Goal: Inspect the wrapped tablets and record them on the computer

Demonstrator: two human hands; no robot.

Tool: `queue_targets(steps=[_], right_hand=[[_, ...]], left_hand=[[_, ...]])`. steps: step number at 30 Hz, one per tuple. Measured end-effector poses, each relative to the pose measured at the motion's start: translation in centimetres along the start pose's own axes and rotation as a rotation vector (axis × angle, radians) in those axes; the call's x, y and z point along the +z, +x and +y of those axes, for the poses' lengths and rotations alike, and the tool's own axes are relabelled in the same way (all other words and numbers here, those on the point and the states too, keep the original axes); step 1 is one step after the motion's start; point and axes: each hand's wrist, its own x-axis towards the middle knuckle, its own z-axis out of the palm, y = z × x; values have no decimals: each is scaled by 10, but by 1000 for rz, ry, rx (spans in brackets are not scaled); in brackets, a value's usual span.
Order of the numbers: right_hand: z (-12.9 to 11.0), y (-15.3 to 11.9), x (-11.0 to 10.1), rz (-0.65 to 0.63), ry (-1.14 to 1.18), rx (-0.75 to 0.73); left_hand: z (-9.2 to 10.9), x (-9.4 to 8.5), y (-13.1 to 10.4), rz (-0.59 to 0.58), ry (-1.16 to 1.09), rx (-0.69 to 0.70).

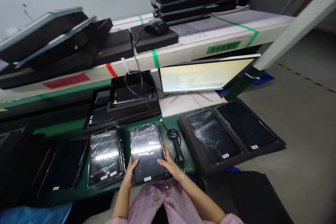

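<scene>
Both my hands hold a tablet (148,150) in clear film, its dark screen up and a small white label at its near edge. My left hand (129,173) grips its left side, thumb over the front. On the opposite side my right hand (170,164), with a bracelet at the wrist, is closed on the tablet in the same way. Fingers under it are hidden. A barcode scanner (176,146) lies just right of the tablet. To the left is a stack of film-wrapped tablets (105,157).
At right, a black foam tray (195,154) carries two tablets. Behind stand a lit monitor (204,75) and stacked foam trays (131,110). A shelf (189,50) above holds a mouse (156,26) and more trays. The scanner's cable (153,112) crosses the green bench. A white post (291,28) slants at right.
</scene>
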Motion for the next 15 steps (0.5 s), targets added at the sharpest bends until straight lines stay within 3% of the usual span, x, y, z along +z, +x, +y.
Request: queue_targets(steps=[6, 9, 12, 15], right_hand=[[3, 2, -3, -16, 10, 28], [3, 2, -4, 16, -2, 43], [-2, 3, -1, 80, 11, 83], [-9, 5, 4, 134, 60, 149]], left_hand=[[-1, 4, 2, -138, -68, 0], [5, -2, 4, -186, 98, 113], [29, -26, 3, -138, 317, 337], [67, -78, 5, 151, 420, 506]])
